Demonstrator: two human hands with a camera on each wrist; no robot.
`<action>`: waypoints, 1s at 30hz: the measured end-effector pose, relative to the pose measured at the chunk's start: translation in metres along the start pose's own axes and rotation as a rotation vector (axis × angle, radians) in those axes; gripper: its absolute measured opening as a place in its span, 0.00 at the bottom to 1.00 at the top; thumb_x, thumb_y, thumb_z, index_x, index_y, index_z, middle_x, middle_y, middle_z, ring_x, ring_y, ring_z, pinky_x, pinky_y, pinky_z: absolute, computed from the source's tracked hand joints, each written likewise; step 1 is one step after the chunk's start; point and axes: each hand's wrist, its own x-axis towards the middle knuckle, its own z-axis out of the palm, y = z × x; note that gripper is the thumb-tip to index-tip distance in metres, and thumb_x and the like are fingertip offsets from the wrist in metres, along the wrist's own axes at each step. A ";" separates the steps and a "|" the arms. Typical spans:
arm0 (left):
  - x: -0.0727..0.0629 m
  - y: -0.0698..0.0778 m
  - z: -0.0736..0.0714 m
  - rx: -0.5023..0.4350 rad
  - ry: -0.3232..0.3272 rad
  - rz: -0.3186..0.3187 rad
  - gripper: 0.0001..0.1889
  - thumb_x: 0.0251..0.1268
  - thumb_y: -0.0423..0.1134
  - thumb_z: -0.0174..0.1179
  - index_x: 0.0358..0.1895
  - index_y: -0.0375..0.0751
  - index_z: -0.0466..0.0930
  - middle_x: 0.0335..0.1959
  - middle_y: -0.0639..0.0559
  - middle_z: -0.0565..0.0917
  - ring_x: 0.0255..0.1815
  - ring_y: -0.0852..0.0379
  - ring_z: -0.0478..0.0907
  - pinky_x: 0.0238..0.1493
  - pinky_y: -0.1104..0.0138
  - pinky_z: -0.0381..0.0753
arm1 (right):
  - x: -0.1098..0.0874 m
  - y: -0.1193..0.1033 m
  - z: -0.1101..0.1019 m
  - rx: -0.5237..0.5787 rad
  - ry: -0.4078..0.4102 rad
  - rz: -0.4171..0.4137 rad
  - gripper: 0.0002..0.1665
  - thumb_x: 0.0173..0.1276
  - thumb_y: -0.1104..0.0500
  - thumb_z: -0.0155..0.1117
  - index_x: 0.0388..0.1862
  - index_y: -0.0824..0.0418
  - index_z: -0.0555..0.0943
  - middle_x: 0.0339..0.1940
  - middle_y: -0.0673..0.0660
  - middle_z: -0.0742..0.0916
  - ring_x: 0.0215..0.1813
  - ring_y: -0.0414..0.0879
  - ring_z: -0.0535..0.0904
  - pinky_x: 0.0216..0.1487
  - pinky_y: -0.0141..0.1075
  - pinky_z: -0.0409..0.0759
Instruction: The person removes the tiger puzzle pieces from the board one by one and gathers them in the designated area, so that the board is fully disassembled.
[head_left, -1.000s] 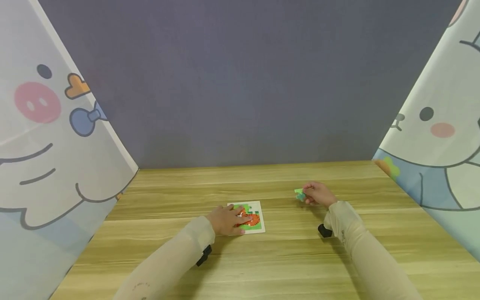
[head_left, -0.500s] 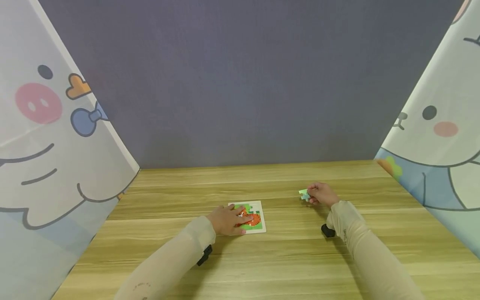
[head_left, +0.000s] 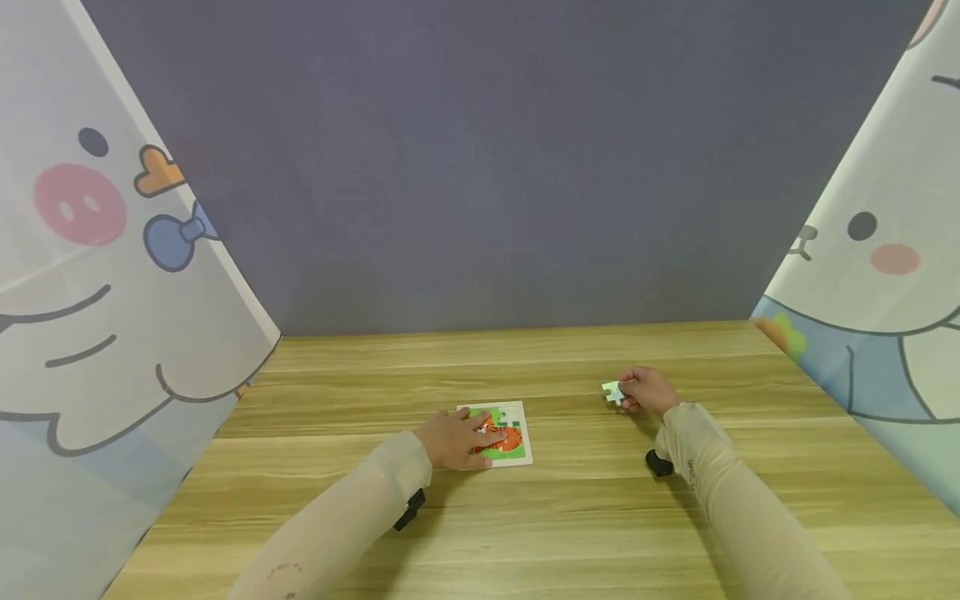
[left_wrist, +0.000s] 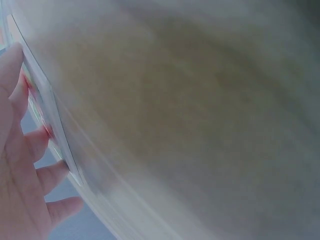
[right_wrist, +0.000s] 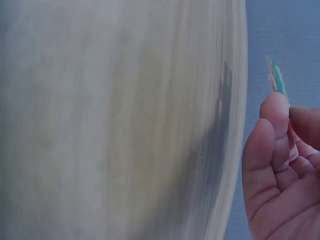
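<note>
A square jigsaw puzzle (head_left: 512,451) with a white border lies on the table, showing an orange tiger on green. Across its left part rests my left hand (head_left: 452,440), fingers spread and straight; the left wrist view shows those fingers (left_wrist: 51,176) along the puzzle's edge. A pale patch near the puzzle's upper right lacks the picture. Off to the right, my right hand (head_left: 648,390) pinches a green puzzle piece (head_left: 613,392) between thumb and fingers. In the right wrist view the piece (right_wrist: 278,77) stands edge-on above the fingertips, held off the table.
The wood-grain table (head_left: 570,517) runs back to a dark grey panel (head_left: 495,167). Cartoon-printed panels stand at the left (head_left: 112,333) and right (head_left: 885,333). A black wrist device (head_left: 659,463) sits under the right cuff, another device (head_left: 409,510) under the left.
My right hand has drifted slightly right with the puzzle piece, which has turned and now catches more light. The left hand stays on the puzzle.
</note>
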 end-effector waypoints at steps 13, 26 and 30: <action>-0.002 0.002 -0.003 -0.018 -0.023 -0.023 0.30 0.73 0.64 0.48 0.77 0.71 0.59 0.80 0.55 0.57 0.78 0.44 0.57 0.72 0.48 0.62 | 0.004 0.002 -0.001 -0.098 -0.011 0.037 0.12 0.75 0.70 0.49 0.48 0.81 0.71 0.25 0.55 0.81 0.22 0.36 0.77 0.26 0.27 0.79; 0.003 0.000 -0.002 0.015 -0.024 -0.011 0.31 0.73 0.65 0.46 0.77 0.72 0.58 0.80 0.54 0.56 0.77 0.44 0.58 0.72 0.49 0.63 | 0.004 0.000 0.002 -0.127 -0.040 0.081 0.16 0.75 0.70 0.49 0.52 0.84 0.72 0.26 0.55 0.81 0.22 0.36 0.77 0.27 0.28 0.80; 0.001 0.001 -0.003 0.012 -0.026 -0.016 0.31 0.73 0.65 0.47 0.77 0.72 0.58 0.80 0.54 0.57 0.77 0.44 0.58 0.72 0.49 0.63 | 0.005 0.001 0.002 -0.129 -0.046 0.088 0.15 0.74 0.70 0.50 0.51 0.83 0.73 0.25 0.54 0.81 0.21 0.35 0.77 0.27 0.28 0.80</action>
